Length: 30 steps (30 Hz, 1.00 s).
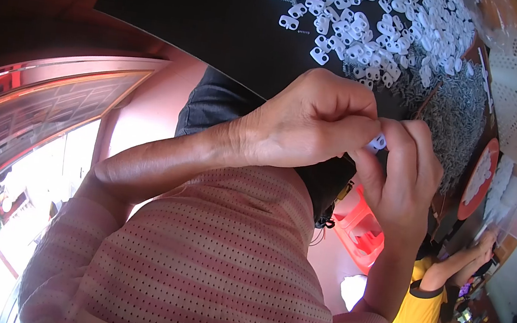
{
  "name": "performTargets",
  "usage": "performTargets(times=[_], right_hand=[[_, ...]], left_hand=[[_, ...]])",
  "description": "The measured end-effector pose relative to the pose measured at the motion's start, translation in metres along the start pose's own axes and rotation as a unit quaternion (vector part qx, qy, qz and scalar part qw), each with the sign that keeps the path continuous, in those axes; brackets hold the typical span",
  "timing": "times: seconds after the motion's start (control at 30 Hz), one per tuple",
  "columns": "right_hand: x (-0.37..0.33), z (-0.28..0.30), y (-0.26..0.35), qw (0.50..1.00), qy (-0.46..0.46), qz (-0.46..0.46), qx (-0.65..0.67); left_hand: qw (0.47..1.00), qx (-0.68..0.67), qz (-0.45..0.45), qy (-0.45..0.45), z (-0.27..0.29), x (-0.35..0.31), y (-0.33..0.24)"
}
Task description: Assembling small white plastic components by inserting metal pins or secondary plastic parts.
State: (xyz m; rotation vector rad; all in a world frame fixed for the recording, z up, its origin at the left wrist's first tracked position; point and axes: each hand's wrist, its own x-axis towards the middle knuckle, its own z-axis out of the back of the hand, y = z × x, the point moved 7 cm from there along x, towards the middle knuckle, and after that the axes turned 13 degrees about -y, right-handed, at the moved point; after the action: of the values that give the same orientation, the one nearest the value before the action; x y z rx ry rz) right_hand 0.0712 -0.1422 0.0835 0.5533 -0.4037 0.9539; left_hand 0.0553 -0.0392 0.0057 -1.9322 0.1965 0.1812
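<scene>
Left hand [319, 124] and right hand [405, 164], fingers nearly together, pinch 1 white piece [378, 142] (presumably to steady it). Loose pieces [412, 35] lie handily near.

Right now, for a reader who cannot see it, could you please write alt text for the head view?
The wearer's left hand and right hand hold a small white piece between them. Beyond, a black tabletop bears a heap of white, two-holed pieces beside a pile of grey, spring-like parts; lower right, another person wears yellow.
</scene>
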Motion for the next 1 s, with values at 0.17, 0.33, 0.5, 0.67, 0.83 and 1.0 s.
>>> performTargets(times=[0.17, 0.33, 0.5, 0.67, 0.83, 1.0], right_hand=[[-0.0019, 0.0008, 0.0, 1.0, 0.009, 0.005, -0.008], [-0.0036, 0.0042, -0.0017, 1.0, -0.007, -0.01, 0.023], [-0.0062, 0.0032, -0.0025, 1.0, -0.006, -0.001, 0.012], [-0.0068, 0.0016, -0.0014, 1.0, 0.0, 0.013, 0.017], [-0.0057, 0.0023, -0.0001, 1.0, 0.001, 0.011, 0.023], [-0.0061, 0.0015, 0.001, 1.0, 0.008, 0.017, 0.012]], left_hand=[[0.999, 0.033, -0.029, 0.021, -0.0018, 0.0034, -0.0027], [1.0, -0.016, 0.018, 0.004, -0.0033, 0.0026, -0.0029], [1.0, 0.004, 0.009, 0.018, -0.0027, 0.002, -0.0063], [0.999, -0.001, 0.033, 0.028, -0.0065, 0.0019, -0.0028], [0.998, 0.011, 0.042, 0.048, -0.007, 0.0017, -0.0056], [0.997, 0.019, 0.052, 0.055, -0.0063, 0.0001, -0.003]])
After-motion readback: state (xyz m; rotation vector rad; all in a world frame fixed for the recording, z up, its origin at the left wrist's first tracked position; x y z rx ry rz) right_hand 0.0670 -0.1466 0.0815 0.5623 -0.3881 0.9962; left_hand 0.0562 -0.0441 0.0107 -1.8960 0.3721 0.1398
